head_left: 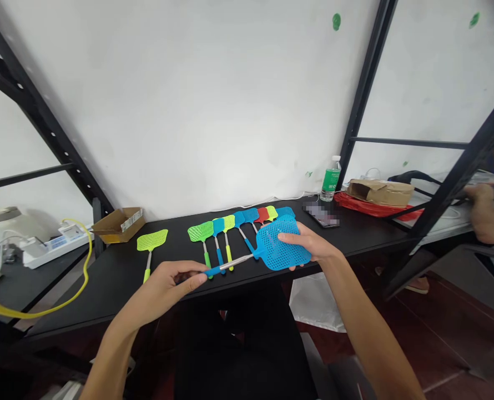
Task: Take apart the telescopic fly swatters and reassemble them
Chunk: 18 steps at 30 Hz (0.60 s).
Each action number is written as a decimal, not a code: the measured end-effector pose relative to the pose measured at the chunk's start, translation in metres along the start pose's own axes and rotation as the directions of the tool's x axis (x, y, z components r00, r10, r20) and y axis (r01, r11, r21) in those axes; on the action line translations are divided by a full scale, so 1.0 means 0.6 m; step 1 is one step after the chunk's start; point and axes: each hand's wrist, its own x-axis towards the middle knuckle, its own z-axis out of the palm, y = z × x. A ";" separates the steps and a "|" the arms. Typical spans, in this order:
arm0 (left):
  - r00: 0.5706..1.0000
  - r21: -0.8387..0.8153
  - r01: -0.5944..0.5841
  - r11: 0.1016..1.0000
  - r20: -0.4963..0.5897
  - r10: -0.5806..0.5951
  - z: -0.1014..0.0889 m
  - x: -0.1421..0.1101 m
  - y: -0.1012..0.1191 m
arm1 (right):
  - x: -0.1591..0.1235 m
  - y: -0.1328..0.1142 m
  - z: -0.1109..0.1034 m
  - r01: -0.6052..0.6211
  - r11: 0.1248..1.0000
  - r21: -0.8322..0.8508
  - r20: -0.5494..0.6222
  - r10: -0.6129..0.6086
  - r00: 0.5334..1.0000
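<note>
A blue fly swatter (281,253) with a metal shaft is held level above the front of the black table. My left hand (170,286) is closed round its blue grip. At the other end, my right hand (309,243) pinches the perforated head, thumb on top and fingers mostly hidden beneath. Behind it several more fly swatters lie side by side, among them a green fly swatter (201,231), a yellow-green fly swatter (229,223) and a red fly swatter (263,214). Another yellow-green fly swatter (152,240) lies apart at the left.
A small cardboard box (119,225) and a white power strip (58,248) are at the left, with a yellow cable (86,266). At the right are a phone (321,214), a water bottle (331,179) and a carton (380,193). Another person's arm (486,214) shows far right.
</note>
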 end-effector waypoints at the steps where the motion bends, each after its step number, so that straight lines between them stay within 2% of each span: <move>1: 0.999 -0.014 -0.004 1.000 0.033 0.005 0.005 0.002 0.002 | 0.006 0.004 -0.001 0.016 0.999 0.032 -0.011 -0.016 1.000; 3: 0.997 -0.048 -0.014 0.999 0.072 0.018 0.014 0.006 0.004 | 0.017 0.011 -0.003 0.063 0.993 0.101 -0.041 -0.059 0.997; 5: 0.999 -0.095 -0.037 0.995 0.035 0.040 0.017 0.011 0.001 | 0.024 0.016 -0.007 0.097 0.987 0.131 -0.094 -0.085 0.992; 8: 0.987 -0.182 -0.074 0.980 -0.156 0.046 0.008 0.019 -0.021 | 0.025 0.015 -0.017 0.088 0.994 0.065 -0.184 -0.075 0.980; 9: 0.971 -0.199 -0.079 0.977 -0.238 0.030 0.003 0.021 -0.034 | 0.022 0.013 -0.022 0.079 0.996 0.033 -0.216 -0.070 0.974; 11: 0.913 -0.205 -0.070 0.976 -0.408 -0.021 -0.007 0.027 -0.065 | 0.017 0.009 -0.032 0.065 0.998 -0.010 -0.267 -0.065 0.961; 13: 0.853 -0.209 -0.015 0.978 -0.513 -0.097 -0.015 0.032 -0.099 | 0.013 0.005 -0.039 0.069 0.997 -0.026 -0.302 -0.074 0.950; 16: 0.808 -0.184 0.145 0.972 -0.545 -0.223 -0.017 0.037 -0.142 | 0.010 0.003 -0.042 0.076 0.997 -0.031 -0.314 -0.082 0.946; 18: 0.794 -0.075 0.265 0.961 -0.549 -0.262 -0.012 0.039 -0.155 | 0.011 0.003 -0.040 0.078 0.996 -0.033 -0.313 -0.085 0.946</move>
